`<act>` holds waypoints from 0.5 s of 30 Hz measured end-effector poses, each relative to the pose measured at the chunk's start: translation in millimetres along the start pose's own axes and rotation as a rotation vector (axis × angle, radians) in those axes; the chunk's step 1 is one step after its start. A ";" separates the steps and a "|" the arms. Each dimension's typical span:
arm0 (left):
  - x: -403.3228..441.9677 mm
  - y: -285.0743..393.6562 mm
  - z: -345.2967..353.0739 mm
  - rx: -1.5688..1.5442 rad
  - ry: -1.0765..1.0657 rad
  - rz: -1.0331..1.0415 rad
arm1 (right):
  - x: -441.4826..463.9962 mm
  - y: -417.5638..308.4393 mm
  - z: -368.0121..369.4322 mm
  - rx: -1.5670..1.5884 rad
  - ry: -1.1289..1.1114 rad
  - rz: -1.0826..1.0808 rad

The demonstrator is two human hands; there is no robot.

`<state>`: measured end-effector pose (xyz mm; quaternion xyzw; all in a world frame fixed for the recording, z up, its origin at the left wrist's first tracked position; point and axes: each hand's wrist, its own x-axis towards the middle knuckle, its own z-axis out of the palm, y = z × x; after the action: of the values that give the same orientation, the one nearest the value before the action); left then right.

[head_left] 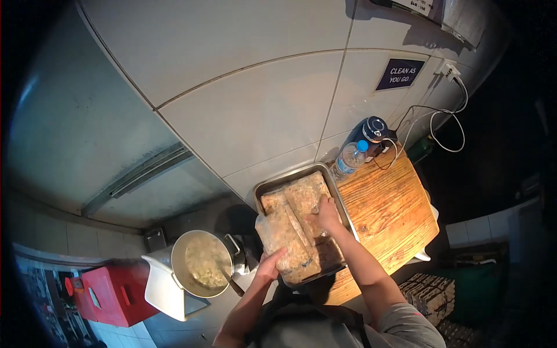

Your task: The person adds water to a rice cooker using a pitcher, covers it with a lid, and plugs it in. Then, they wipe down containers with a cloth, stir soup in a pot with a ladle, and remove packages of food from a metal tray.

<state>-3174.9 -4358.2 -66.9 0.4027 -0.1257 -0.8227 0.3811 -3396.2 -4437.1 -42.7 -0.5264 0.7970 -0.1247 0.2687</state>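
My left hand [271, 264] grips the lower left side of a flat clear plastic bag of pale, lumpy food [288, 240], its thumb on top. The bag lies partly over the left edge of a deep metal tray [342, 203]. Inside the tray is another flat bag of similar food [306, 194], farther from me. My right hand [326, 217] has its fingers curled on the plastic at the right side of the bags. What its fingertips hold is partly hidden. A dark part of the tray shows near my right forearm.
The tray sits on a wooden table [386, 211] with a water bottle [350, 161] and a dark blue lidded container [374, 129] behind it. White cables [452, 111] hang from a wall socket. At left stand a pot of food [200, 255] with a utensil and a red box [116, 296].
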 end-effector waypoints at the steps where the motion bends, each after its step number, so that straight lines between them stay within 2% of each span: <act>1: -3.7 -8.4 -2.0 0.017 0.026 0.014 | 7.3 2.5 8.2 0.025 -0.011 0.043; 2: -7.5 -12.8 0.1 0.035 0.055 0.025 | 9.9 2.8 12.2 0.052 -0.026 0.088; 5: -14.7 -30.1 8.5 0.078 0.122 0.041 | 22.6 16.5 4.1 0.265 -0.258 0.119; 8: -10.1 -40.9 19.9 0.108 0.236 0.048 | 18.9 32.3 22.0 0.371 -0.204 -0.003; 10: 0.8 -45.3 21.0 0.157 0.343 -0.004 | 6.3 32.6 33.9 0.193 0.187 -0.272; 11: 3.7 -48.4 20.6 0.137 0.324 0.016 | -0.8 32.4 37.7 0.101 0.377 -0.399; 14: 10.7 -50.9 23.3 0.106 0.269 0.048 | 2.4 36.8 25.2 0.454 -0.065 -0.163; 15: 10.1 -49.2 26.4 0.103 0.260 0.042 | 3.0 36.7 13.0 0.468 -0.110 -0.109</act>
<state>-3224.7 -4334.9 -80.9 0.5223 -0.1257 -0.7478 0.3900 -3418.2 -4423.5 -72.0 -0.4982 0.7009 -0.2913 0.4192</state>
